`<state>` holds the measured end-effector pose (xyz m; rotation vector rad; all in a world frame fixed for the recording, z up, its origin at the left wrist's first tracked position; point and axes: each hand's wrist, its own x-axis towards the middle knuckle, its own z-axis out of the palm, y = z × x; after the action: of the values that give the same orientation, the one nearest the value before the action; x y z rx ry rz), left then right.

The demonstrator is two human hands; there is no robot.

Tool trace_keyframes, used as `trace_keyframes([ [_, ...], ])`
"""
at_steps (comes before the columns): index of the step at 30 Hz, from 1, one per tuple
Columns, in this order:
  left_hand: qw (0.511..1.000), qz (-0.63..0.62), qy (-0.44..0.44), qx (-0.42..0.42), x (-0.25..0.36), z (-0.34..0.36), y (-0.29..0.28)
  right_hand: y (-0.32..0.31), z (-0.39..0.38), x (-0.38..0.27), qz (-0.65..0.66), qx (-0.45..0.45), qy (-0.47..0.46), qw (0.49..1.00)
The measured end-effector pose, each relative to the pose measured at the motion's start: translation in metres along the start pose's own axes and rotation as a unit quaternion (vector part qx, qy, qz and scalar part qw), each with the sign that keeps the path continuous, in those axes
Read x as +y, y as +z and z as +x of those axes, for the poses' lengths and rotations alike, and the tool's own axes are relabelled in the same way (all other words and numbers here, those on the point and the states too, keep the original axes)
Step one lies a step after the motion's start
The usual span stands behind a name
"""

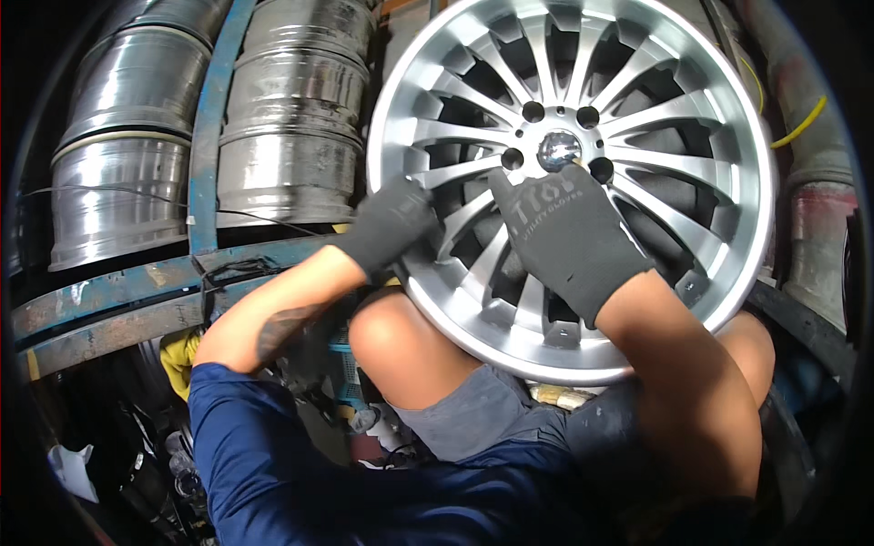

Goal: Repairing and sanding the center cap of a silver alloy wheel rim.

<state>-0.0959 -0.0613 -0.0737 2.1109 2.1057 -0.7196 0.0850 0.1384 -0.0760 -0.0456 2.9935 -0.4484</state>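
A large silver alloy wheel [555,350] with many spokes leans tilted in front of my knees, its face toward me. A shiny chrome centre cap [559,150] sits in its hub, ringed by several dark bolt holes. My left hand [393,218], in a dark grey glove, is closed at the wheel's left rim; its fingers are partly hidden and slightly blurred. My right hand [569,232], gloved the same way, lies over the lower spokes just below the cap. Its fingers are bent, with the tips at the hub. Whatever they hold, if anything, is hidden under the glove.
Stacked bare metal wheel barrels [291,127] stand at the left behind a worn blue metal frame [208,136]. More barrels [819,227] stand at the right. A yellow cloth [179,359] hangs by my left elbow, and cluttered items lie below it.
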Motion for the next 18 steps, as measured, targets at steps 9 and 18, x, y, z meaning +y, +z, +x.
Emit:
trace_keyframes([
  [9,0.75,-0.591,-0.227,0.194,-0.006,-0.036,-0.152,-0.024,0.005,0.005,0.272,0.126,-0.013,0.954],
  [18,0.571,-0.714,-0.301,0.272,0.048,-0.023,-0.101,-0.038,0.005,-0.029,0.684,0.095,0.033,0.723],
])
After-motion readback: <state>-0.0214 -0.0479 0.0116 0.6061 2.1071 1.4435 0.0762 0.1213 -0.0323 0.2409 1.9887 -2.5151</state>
